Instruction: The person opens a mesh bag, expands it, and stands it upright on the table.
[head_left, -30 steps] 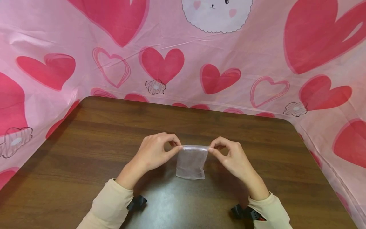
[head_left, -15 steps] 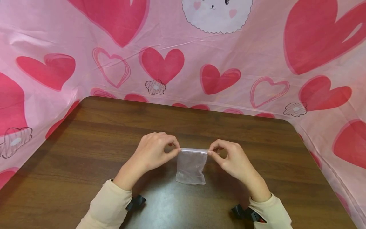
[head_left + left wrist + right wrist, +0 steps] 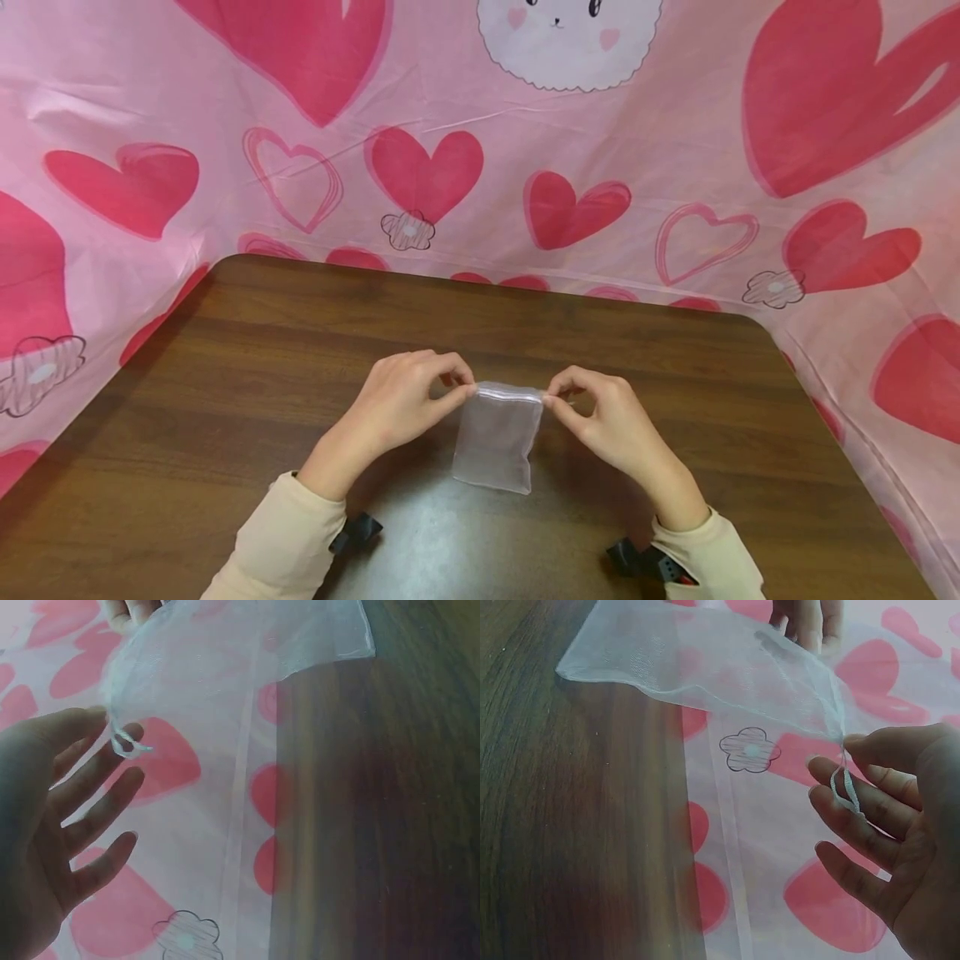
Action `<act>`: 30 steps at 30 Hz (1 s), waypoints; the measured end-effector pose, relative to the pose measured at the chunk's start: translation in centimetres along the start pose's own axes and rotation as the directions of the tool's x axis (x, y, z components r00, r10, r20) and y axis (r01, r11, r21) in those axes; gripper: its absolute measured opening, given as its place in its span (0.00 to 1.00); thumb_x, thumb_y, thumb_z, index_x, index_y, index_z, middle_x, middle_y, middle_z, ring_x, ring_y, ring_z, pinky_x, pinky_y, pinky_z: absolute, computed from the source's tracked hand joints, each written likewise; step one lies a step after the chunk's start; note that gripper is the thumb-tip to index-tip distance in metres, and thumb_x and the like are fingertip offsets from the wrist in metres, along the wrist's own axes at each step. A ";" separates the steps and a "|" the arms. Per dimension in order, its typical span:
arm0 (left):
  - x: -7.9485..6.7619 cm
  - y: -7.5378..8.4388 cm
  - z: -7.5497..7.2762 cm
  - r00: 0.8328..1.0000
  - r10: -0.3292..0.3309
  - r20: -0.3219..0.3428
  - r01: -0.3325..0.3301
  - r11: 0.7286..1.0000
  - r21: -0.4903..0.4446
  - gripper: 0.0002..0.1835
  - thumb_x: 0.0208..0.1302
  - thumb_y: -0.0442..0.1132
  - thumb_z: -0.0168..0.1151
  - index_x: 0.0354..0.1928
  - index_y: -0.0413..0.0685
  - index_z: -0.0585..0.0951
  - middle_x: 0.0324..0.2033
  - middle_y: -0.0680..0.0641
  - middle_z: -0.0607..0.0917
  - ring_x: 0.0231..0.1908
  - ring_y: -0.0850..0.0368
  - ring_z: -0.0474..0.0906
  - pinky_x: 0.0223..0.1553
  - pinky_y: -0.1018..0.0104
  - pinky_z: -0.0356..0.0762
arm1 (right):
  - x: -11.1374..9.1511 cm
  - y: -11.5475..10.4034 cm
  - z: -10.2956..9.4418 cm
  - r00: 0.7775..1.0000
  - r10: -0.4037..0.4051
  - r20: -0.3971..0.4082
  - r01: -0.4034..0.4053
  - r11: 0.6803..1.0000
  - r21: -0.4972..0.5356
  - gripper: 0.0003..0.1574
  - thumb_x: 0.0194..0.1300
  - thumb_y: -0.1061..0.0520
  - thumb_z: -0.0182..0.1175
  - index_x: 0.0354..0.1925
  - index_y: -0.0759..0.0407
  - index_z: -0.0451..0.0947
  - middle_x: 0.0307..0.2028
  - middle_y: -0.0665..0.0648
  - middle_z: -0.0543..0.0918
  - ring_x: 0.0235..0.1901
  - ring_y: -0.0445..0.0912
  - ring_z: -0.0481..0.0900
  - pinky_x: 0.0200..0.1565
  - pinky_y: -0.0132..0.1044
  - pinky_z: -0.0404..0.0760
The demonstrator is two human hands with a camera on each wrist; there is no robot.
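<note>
A small sheer white drawstring pouch (image 3: pixel 497 440) hangs between my hands above the table. My left hand (image 3: pixel 397 396) pinches its top left corner between thumb and forefinger. At the top right corner, my right hand (image 3: pixel 611 417) pinches it the same way. In the right wrist view a looped white cord (image 3: pixel 846 791) dangles from the pouch (image 3: pixel 690 656) below my thumb, the other fingers spread apart. A similar short cord (image 3: pixel 127 744) shows by my left fingertips in the left wrist view. Through the mesh, no contents are visible.
A dark brown wooden table (image 3: pixel 300 333) with rounded far corners lies under my hands. Pink cloth with red hearts (image 3: pixel 427 167) hangs behind it and along both sides. Black devices (image 3: pixel 356 532) are strapped at both wrists, below cream sleeves.
The pouch's lower edge has dropped and swung slightly left, so more of its body shows. Both hands keep their pinch on the corners and have barely shifted.
</note>
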State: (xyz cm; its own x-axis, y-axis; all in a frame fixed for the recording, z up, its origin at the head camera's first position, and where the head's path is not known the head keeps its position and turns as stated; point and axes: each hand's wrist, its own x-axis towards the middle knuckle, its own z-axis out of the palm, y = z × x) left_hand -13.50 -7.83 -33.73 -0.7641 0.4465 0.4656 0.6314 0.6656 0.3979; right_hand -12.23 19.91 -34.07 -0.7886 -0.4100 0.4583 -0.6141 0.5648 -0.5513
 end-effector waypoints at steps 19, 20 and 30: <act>0.0 -0.2 0.3 0.997 -0.065 -0.042 0.061 0.994 -0.087 0.09 0.58 0.44 0.74 0.40 0.65 0.85 0.29 0.64 0.83 0.28 0.67 0.77 0.28 0.65 0.70 | -0.1 0.4 -0.3 1.000 0.022 -0.016 -0.022 0.999 0.045 0.06 0.60 0.61 0.70 0.33 0.53 0.82 0.30 0.40 0.83 0.34 0.38 0.81 0.41 0.35 0.79; 0.1 -0.2 0.3 0.997 -0.067 -0.040 0.063 0.994 -0.087 0.09 0.58 0.45 0.73 0.40 0.65 0.85 0.29 0.64 0.83 0.27 0.66 0.77 0.28 0.65 0.70 | -0.1 0.4 -0.4 1.000 0.021 -0.014 -0.021 0.999 0.042 0.05 0.61 0.61 0.70 0.33 0.53 0.82 0.30 0.40 0.83 0.34 0.38 0.81 0.41 0.34 0.79; 0.1 0.0 0.6 0.996 -0.047 -0.080 0.040 0.995 -0.095 0.09 0.58 0.44 0.74 0.40 0.64 0.86 0.28 0.64 0.82 0.30 0.70 0.75 0.29 0.66 0.72 | -0.1 0.0 -0.3 0.997 0.065 -0.037 -0.063 0.996 0.058 0.05 0.61 0.61 0.70 0.34 0.53 0.82 0.30 0.40 0.83 0.33 0.38 0.80 0.40 0.29 0.75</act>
State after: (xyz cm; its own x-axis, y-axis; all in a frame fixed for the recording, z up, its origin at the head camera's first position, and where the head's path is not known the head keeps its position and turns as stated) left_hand -13.65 -7.46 -34.22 -0.7800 0.3651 0.5082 0.6104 0.6226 0.4896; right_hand -12.15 20.15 -33.86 -0.8252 -0.3457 0.4468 -0.5640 0.5467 -0.6188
